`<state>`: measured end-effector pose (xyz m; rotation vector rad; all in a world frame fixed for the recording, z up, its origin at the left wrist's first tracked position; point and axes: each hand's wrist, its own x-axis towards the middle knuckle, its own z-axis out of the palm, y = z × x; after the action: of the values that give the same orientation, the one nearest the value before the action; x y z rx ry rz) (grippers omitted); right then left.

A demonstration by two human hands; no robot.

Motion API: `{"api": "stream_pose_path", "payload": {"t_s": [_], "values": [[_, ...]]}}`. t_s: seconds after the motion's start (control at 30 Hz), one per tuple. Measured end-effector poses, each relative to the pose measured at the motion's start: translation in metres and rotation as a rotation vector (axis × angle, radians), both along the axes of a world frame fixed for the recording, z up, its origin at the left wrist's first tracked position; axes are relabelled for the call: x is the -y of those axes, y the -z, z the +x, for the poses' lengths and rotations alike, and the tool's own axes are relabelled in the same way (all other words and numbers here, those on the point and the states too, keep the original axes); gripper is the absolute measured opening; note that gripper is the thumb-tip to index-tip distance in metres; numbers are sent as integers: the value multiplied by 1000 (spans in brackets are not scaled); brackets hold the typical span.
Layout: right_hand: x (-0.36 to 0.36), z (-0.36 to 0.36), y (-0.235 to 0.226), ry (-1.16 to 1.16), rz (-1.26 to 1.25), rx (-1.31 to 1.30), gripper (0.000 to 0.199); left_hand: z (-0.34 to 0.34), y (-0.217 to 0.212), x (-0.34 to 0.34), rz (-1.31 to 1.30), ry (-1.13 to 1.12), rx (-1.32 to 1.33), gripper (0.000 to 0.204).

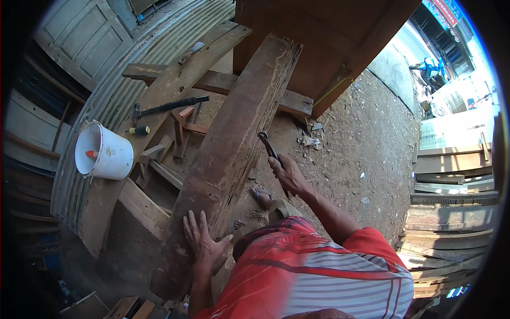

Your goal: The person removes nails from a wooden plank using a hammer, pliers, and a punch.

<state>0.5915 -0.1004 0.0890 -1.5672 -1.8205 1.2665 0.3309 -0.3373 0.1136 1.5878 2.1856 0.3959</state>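
Observation:
A wide, weathered brown plank [226, 133] with a splintered right edge slants away from me. On its near end my left hand [203, 242] lies flat, fingers spread. My right hand [288, 174] is closed round the handles of a pair of pincers [267, 144]. The pincers' head is at the plank's rough right edge; whether the jaws grip anything there is too small to tell.
Left of the plank, a narrower board [159, 101] carries a hammer [172, 106], a short black-and-yellow tool [139, 130] and a white bucket [118, 154]. A large brown wooden panel [319, 42] stands at the far end. Stacked boards [446, 228] lie at right.

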Motion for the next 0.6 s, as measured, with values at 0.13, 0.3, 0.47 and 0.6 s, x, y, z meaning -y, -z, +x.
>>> {"api": "stream_pose_path", "payload": {"t_s": [0.13, 0.3, 0.47, 0.6], "values": [[89, 33, 32, 140, -288, -16, 48, 6, 10, 69, -152, -90, -201, 120], [170, 52, 49, -138, -434, 104, 32, 6, 35, 91, -61, -173, -272, 124], [167, 70, 19, -163, -434, -33, 28, 7, 54, 90, -64, -167, -373, 121], [174, 92, 25, -146, -541, -99, 37, 23, 43, 61, -141, -172, -452, 126]]}}
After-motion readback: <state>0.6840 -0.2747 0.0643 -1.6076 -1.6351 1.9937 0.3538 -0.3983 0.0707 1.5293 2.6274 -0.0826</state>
